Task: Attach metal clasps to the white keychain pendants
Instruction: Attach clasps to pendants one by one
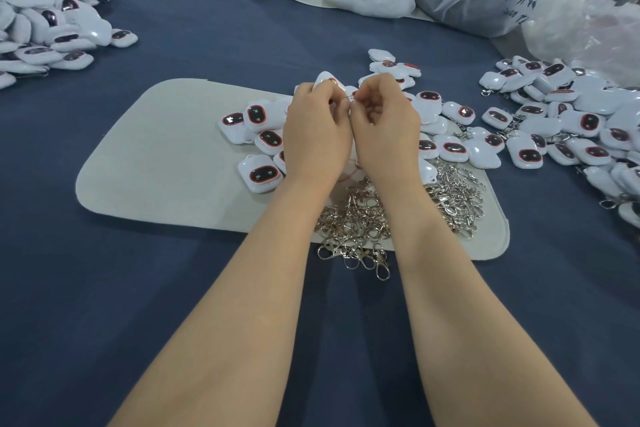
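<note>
White pendant [325,78] mostly hidden in gripping left hand [317,130]; right hand [385,130] pinches barely-seen clasp [350,98]

Your bare left forearm [242,305] rises from the lower left of the frame and your right forearm [460,305] from the lower right, converging toward the centre. Your left hand [317,130] and right hand [386,130] meet just above mid-frame, backs to the camera, side by side and touching. Your left fingers curl round a white pendant [325,78] that shows above them. Your right fingertips, curled inward, pinch a thin metal piece [348,98] between the two hands.
</note>
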The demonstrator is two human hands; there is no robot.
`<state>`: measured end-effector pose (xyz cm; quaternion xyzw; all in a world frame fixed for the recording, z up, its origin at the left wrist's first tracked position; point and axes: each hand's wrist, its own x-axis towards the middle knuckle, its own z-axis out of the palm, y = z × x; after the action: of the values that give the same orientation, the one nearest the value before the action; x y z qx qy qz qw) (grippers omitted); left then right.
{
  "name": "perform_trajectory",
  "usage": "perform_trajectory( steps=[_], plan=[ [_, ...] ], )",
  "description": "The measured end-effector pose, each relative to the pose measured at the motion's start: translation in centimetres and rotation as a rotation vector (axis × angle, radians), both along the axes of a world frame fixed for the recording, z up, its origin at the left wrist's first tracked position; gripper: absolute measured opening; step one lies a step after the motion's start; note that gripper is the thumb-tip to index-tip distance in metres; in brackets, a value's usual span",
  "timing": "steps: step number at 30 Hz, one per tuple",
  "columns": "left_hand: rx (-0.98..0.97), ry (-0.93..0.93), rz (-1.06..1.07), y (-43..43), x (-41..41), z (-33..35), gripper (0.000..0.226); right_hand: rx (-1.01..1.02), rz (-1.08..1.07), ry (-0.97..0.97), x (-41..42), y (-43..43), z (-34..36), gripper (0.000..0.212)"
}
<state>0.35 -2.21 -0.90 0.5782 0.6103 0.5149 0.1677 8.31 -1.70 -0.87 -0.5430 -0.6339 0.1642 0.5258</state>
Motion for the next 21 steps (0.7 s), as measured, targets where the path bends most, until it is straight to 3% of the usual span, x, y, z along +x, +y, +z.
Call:
perform_trajectory(
  steps=[7, 13, 18, 21],
  plan=[
    [-0.001, -0.079, -0.044, 0.2, 0.2, -0.2, 0.012, 0.04, -0.007, 0.008, 0.1, -0.1, 0.0, 0.019],
    [0.024, -0.212, -0.111, 0.2, 0.3, 0.1, 0.014, 0.023, -0.143, 0.09, 0.9, 0.3, -0.2, 0.016],
    [-0.04, -0.483, -0.178, 0.3, -0.2, 0.2, 0.04, -0.003, -0.181, 0.06, 1.2, 0.5, -0.6, 0.015],
    [-0.082, -0.545, -0.19, 0.5, -0.2, 0.1, 0.044, -0.005, -0.177, 0.045, 1.1, 0.6, -0.6, 0.015]
  ],
)
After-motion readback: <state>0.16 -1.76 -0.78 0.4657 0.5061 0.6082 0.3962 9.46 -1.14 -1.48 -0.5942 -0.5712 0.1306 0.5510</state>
